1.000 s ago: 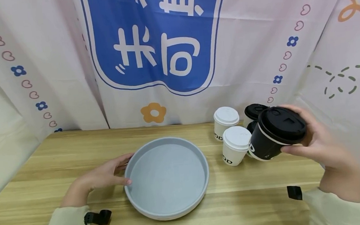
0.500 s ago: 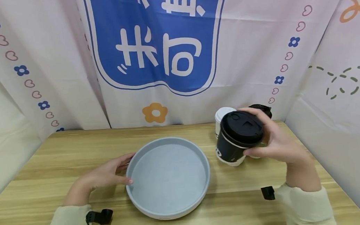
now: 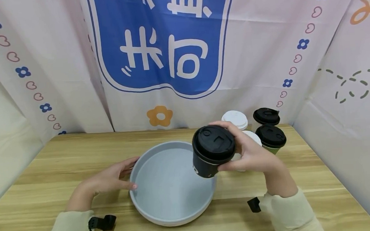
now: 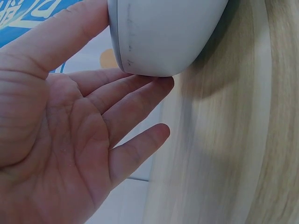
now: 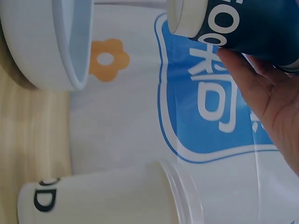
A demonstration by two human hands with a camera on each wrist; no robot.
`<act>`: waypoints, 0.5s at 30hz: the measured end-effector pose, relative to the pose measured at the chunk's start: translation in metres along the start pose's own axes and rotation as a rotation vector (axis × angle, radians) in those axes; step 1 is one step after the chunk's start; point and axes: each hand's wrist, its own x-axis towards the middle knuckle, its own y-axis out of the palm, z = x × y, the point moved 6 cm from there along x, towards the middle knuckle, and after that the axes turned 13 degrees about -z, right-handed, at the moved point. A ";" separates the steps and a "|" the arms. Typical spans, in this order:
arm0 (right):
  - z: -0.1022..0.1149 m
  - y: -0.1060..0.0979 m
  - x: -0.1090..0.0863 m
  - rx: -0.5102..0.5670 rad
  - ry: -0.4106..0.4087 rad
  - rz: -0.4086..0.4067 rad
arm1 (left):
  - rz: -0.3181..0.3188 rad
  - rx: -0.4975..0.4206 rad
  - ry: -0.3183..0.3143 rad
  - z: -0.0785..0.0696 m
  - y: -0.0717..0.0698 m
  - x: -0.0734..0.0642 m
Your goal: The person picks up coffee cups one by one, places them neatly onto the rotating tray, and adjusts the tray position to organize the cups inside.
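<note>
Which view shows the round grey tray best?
The head view: it shows most of the tray, rim and inside, partly behind the dark cup. The left wrist view shows some outer wall; the right wrist, a cropped side and rim.

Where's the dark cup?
Head view: dark cup held up in the right hand, overlapping the gray tray at its right rim, left of the white-lidded cups.

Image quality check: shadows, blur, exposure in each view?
Head: bright and even, banner print crisp. Left wrist: dimmer, soft shadow on the table beside the tray. Right wrist: also dim, letters on the dark cup legible, no obvious motion blur.
</note>
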 end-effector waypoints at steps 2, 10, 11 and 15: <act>-0.001 0.009 0.002 0.022 0.000 0.023 | 0.001 -0.010 -0.007 0.000 0.000 0.000; -0.009 0.036 0.006 0.088 0.015 0.100 | -0.002 -0.006 -0.036 0.000 -0.001 -0.001; -0.010 0.039 0.005 0.090 0.014 0.105 | -0.001 -0.009 -0.037 0.000 -0.001 -0.001; -0.013 0.048 0.005 0.086 0.028 0.127 | 0.005 -0.013 -0.028 -0.001 0.000 0.000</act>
